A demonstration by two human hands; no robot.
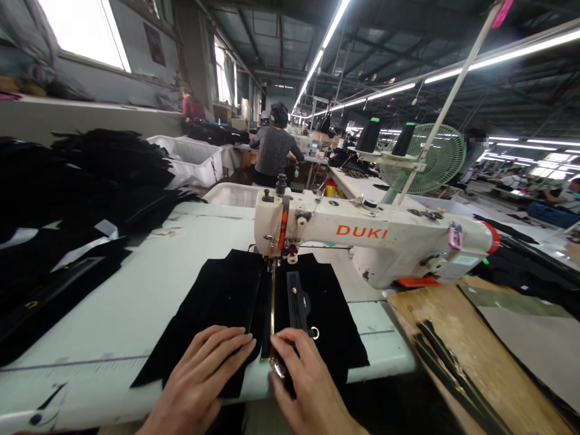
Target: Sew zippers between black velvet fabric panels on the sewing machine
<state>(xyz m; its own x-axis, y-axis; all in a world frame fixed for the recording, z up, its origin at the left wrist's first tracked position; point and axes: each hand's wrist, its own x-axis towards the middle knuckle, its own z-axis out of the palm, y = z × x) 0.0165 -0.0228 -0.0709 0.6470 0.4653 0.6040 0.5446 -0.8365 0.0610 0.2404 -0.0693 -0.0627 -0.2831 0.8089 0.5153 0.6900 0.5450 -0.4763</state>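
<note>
While flat, hands (254, 377) on fabric (217, 302)

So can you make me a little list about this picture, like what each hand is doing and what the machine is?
place: big sewing workshop with long tables
machine: white DUKI sewing machine on the pale table
cloth: black fabric pieces under the needle, gold-toothed zipper down the middle
left hand: flat on the black fabric, left of the zipper
right hand: pinching the zipper's near end
nearby: wooden board with black strips, green fan

Wrists cut off at bottom edge — zipper (272, 302) end hidden under fingers (290, 347).
</note>
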